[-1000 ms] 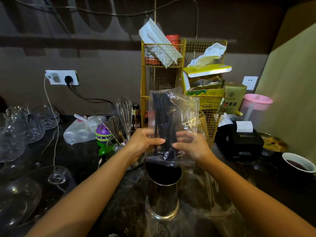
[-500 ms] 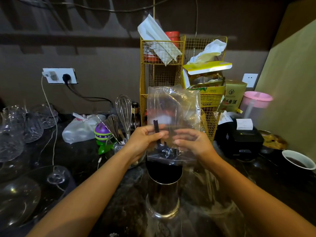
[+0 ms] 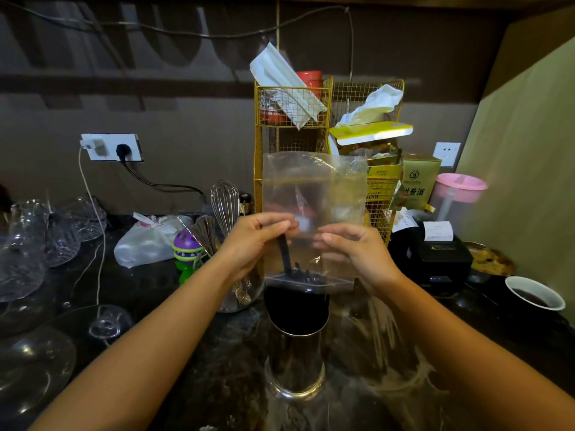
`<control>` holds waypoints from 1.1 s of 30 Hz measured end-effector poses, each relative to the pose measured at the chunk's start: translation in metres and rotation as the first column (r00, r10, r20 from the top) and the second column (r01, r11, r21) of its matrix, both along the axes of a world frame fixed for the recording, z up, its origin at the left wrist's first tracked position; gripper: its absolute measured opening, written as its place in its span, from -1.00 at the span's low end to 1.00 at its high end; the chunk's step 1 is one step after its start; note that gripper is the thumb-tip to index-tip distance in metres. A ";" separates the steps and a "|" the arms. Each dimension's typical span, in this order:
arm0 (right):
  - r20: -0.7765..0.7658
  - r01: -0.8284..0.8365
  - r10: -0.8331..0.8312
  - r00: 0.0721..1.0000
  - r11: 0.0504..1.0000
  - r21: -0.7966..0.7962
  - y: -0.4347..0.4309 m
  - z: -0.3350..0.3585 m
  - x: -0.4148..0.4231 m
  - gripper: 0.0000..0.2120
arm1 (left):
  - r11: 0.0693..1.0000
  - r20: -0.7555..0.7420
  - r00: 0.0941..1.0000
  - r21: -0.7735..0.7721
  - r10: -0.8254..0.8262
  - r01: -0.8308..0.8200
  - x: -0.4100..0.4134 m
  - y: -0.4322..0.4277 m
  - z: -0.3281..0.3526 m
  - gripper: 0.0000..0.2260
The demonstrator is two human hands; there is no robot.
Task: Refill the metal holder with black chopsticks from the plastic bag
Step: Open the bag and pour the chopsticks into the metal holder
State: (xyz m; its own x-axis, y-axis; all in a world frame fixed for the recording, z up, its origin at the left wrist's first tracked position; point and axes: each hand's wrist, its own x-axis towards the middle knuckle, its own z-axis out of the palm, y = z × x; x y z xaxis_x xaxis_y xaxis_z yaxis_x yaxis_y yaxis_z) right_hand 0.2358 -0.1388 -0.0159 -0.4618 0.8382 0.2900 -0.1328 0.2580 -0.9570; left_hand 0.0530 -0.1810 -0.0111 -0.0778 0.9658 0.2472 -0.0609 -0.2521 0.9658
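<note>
A clear plastic bag hangs mouth-down over the shiny metal holder, which stands upright on the dark counter. The bag looks nearly empty. Black chopsticks poke up as dark tips at the holder's rim, inside the bag's mouth. One black chopstick still leans up inside the bag, near my left thumb. My left hand pinches the bag's left side. On the right side, my right hand grips the bag.
A yellow wire rack stuffed with packets stands right behind the bag. A glass jar with a whisk and spoons sits left of the holder. Glassware fills the left counter. A black printer and a paper cup stand at the right.
The bundle of chopsticks has slid down out of the bag into the holder. The bag has gone from full to nearly empty, and both hands have stayed on its lower part.
</note>
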 end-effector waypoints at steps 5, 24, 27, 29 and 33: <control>-0.042 0.021 -0.022 0.999 1.000 -0.021 0.000 0.029 -0.001 -0.83 | 0.999 -0.035 0.998 0.029 0.045 -0.044 -0.006 -0.001 0.025 -0.83; -0.113 -0.144 0.145 0.983 0.989 0.018 -0.048 0.084 -0.059 -0.82 | 0.906 -0.115 0.907 0.183 0.405 -0.382 -0.030 -0.081 0.082 -0.80; -0.110 -0.211 0.209 0.972 0.977 -0.010 -0.062 0.071 -0.078 -0.83 | 0.860 -0.137 0.853 0.169 0.504 -0.481 -0.043 -0.099 0.070 -0.77; -0.091 -0.222 0.219 0.972 0.975 -0.026 -0.073 0.060 -0.090 -0.85 | 0.814 -0.189 0.793 0.164 0.580 -0.557 -0.050 -0.111 0.058 -0.77; -0.009 -0.157 0.157 0.988 0.988 0.005 -0.097 0.033 -0.109 -0.90 | 0.702 -0.288 0.645 0.179 0.708 -0.690 -0.059 -0.134 0.023 -0.77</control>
State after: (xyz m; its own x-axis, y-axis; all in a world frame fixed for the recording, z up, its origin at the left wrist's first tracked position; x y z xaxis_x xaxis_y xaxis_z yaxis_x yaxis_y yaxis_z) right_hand 0.1265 -0.2354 0.0172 -0.5848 0.7541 0.2989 -0.1813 0.2376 -0.9543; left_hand -0.0057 -0.3150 0.0116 -0.6352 0.6430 0.4278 0.4518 -0.1399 0.8811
